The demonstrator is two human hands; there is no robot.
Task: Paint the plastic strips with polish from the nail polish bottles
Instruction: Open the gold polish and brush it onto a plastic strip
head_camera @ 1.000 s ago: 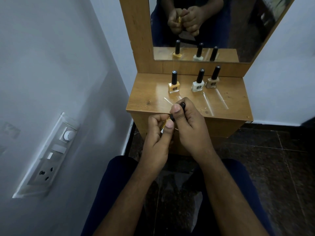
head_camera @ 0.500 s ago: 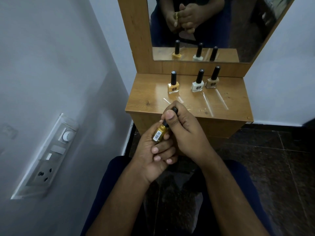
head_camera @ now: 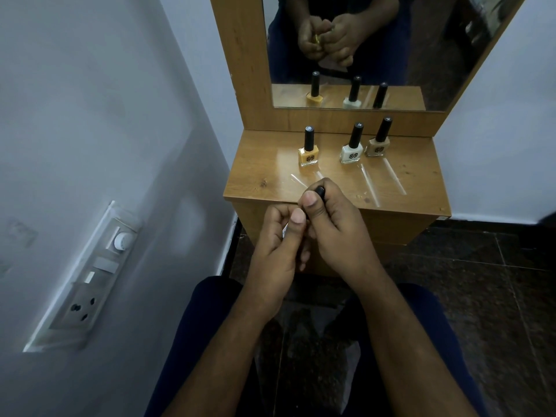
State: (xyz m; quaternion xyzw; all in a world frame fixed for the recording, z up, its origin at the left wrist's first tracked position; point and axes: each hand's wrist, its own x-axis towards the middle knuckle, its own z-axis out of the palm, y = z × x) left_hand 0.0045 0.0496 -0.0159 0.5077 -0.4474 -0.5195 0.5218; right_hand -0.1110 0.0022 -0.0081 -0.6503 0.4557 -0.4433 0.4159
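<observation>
We are gripping a nail polish bottle [head_camera: 287,228] in our left hand [head_camera: 278,242] while our right hand [head_camera: 334,227] fingers [head_camera: 310,201] are pinching its black cap [head_camera: 319,191] over the surface's [head_camera: 258,164] front edge.

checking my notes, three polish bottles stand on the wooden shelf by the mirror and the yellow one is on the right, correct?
Not quite. The head view shows the yellow bottle at the left of the row on the wooden shelf; the beige bottle is on the right, the white bottle between.

left hand [head_camera: 275,236] rolled palm-down since 0.5 s ago | held bottle [head_camera: 285,230] now mostly hidden | label sliver showing
</observation>
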